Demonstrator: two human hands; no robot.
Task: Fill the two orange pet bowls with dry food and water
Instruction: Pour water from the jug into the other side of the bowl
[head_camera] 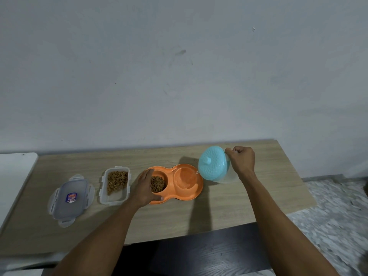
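An orange double pet bowl lies on the wooden table. Its left bowl holds brown dry food. Its right bowl shows a thin stream of water entering at its right rim. My left hand grips the left end of the orange dish. My right hand holds the handle of a clear jug with a turquoise lid, tilted toward the right bowl.
A clear plastic container with dry food stands left of the orange dish. Its loose lid lies further left. A white surface adjoins the table's left end. A dark bench sits in front.
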